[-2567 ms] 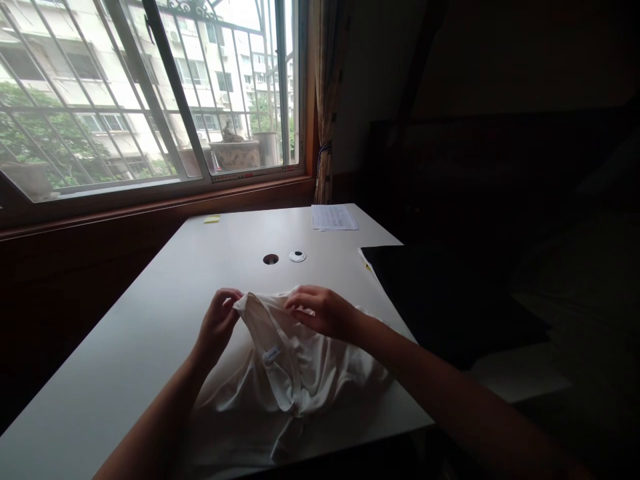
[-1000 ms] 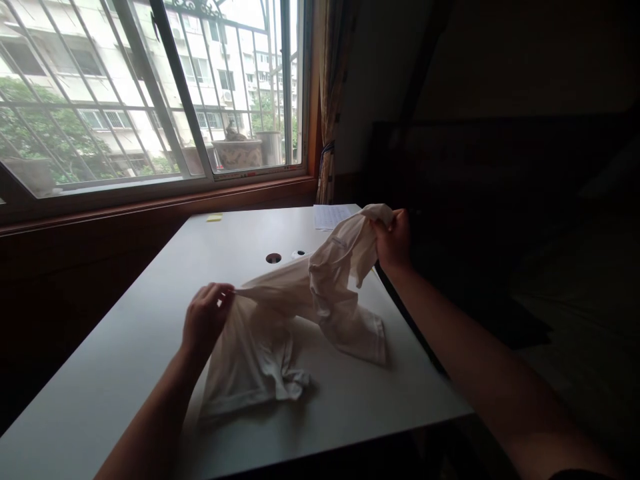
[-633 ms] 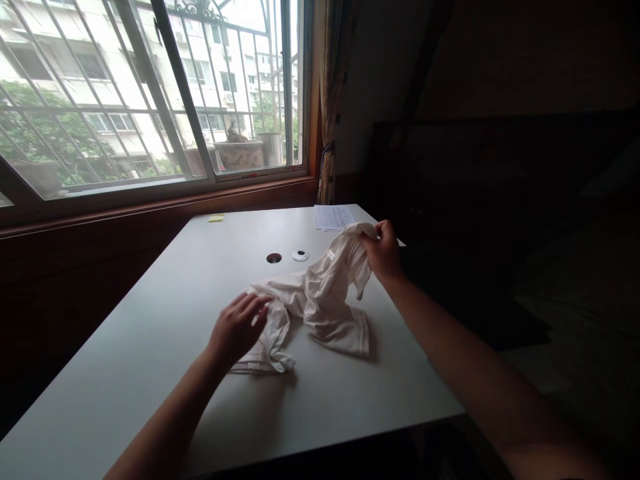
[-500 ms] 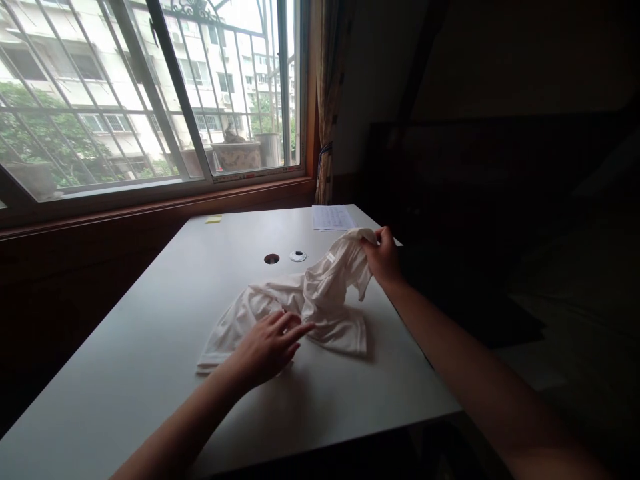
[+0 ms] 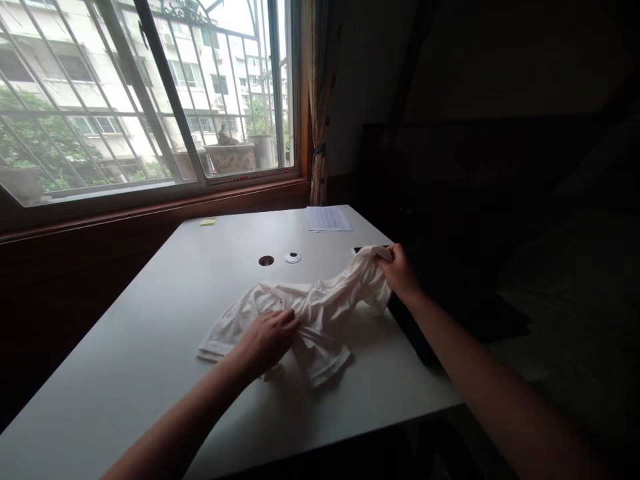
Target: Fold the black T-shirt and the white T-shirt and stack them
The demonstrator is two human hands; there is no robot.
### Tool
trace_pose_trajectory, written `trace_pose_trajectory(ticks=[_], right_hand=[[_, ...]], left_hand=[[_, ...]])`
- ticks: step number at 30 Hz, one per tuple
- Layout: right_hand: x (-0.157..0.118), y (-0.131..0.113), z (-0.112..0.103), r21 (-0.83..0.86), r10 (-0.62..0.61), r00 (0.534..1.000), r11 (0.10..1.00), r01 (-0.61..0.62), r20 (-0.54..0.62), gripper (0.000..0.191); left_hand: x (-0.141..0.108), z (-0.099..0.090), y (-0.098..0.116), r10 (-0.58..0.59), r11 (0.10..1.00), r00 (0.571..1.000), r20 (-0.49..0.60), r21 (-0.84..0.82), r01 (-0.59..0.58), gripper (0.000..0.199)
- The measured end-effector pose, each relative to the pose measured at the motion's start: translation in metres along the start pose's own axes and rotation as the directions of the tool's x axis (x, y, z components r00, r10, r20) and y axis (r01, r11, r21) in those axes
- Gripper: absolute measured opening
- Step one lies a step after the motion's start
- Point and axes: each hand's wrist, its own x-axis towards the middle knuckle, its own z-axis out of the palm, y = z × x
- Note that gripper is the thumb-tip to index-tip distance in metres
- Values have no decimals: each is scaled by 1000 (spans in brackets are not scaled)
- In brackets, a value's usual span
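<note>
A crumpled white T-shirt (image 5: 320, 310) lies across the middle of the white table, its right part raised off the surface. My right hand (image 5: 399, 270) grips that raised end near the table's right edge. Over the lower middle of the shirt, my left hand (image 5: 270, 337) is closed on the fabric, fingers curled. One hemmed edge spreads out to the left and another hangs toward me. Folds hide the rest of the shirt's outline.
The white table (image 5: 150, 320) carries papers (image 5: 329, 219) at its far edge and yellow sticky notes (image 5: 208, 221) at far left. A round cable hole (image 5: 267, 261) sits beside its white cover (image 5: 293, 257). A dark flat object (image 5: 413, 333) shows along the right edge. A barred window stands behind.
My right hand has moved slightly right and down, stretching the shirt. My left hand's fingers have gone from extended to curled on the cloth. The near hem has shifted toward me.
</note>
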Motion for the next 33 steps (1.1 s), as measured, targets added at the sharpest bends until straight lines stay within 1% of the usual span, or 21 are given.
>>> trace_pose_trajectory(ticks=[2, 3, 5, 6, 7, 8, 10, 12, 13, 14, 16, 17, 18, 19, 21, 23, 26, 28, 30, 31, 33], right_hand=[[-2, 3, -16, 0, -5, 1000, 1000, 5, 15, 34], [-4, 2, -25, 15, -5, 999, 1000, 4, 38, 35], [-13, -5, -42, 79, 10, 992, 997, -20, 129, 38], [-19, -11, -51, 127, 19, 980, 991, -44, 196, 40], [-26, -19, -59, 181, 23, 963, 981, -73, 267, 42], [-33, -27, -65, 234, 18, 942, 967, -101, 334, 44], [-48, -42, -75, 308, -3, 903, 940, -143, 430, 46], [-60, -52, -78, 305, -2, 863, 936, -177, 505, 49], [-65, -54, -76, 280, 7, 840, 942, -188, 542, 49], [-68, -54, -74, 248, 15, 813, 949, -195, 583, 50], [-72, -50, -67, 186, 19, 765, 966, -180, 644, 51], [-72, -47, -63, 150, 22, 748, 975, -162, 663, 51], [-73, -43, -60, 110, 31, 737, 984, -142, 675, 51], [-72, -39, -58, 67, 43, 729, 990, -121, 683, 51], [-72, -32, -58, -21, 80, 701, 996, -92, 709, 53], [-74, -27, -63, -83, 122, 654, 992, -90, 746, 59], [-85, -25, -71, -109, 152, 587, 988, -108, 795, 67], [-96, -26, -71, -98, 144, 551, 989, -112, 822, 70], [-110, -29, -65, -82, 119, 526, 992, -92, 842, 71], [-117, -31, -60, -68, 95, 527, 995, -70, 845, 71], [-128, -37, -49, -24, 29, 543, 1000, -18, 839, 64]], left_hand=[[-18, -19, -18, -128, 987, 984, -126, -115, 114, 10], [-29, -32, -27, -197, 965, 959, -205, -213, 152, 9], [-53, -59, -42, -337, 903, 877, -344, -383, 196, 3], [-65, -73, -48, -421, 857, 820, -387, -465, 221, 3], [-77, -85, -52, -509, 801, 753, -416, -550, 237, 9], [-89, -95, -56, -603, 730, 680, -417, -633, 259, 15], [-111, -105, -60, -761, 556, 559, -329, -775, 301, 26], [-128, -104, -64, -853, 387, 485, -190, -855, 346, 36], [-134, -99, -66, -877, 309, 465, -117, -879, 362, 40], [-139, -93, -68, -888, 240, 457, -47, -895, 375, 43], [-146, -81, -70, -880, 143, 471, 68, -906, 398, 47], [-147, -75, -70, -863, 129, 493, 108, -897, 422, 50], [-148, -69, -69, -841, 147, 524, 132, -877, 457, 52], [-148, -64, -67, -820, 198, 556, 137, -844, 499, 55], [-148, -56, -62, -768, 345, 629, 121, -750, 565, 58], [-148, -48, -56, -701, 505, 708, 91, -637, 582, 59], [-148, -37, -45, -551, 729, 834, 38, -465, 503, 55], [-146, -29, -36, -431, 836, 902, 29, -364, 411, 62], [-142, -20, -27, -356, 888, 933, 43, -295, 352, 74], [-139, -15, -23, -347, 900, 937, 47, -264, 346, 78], [-132, -5, -15, -373, 905, 927, 31, -208, 371, 73]])
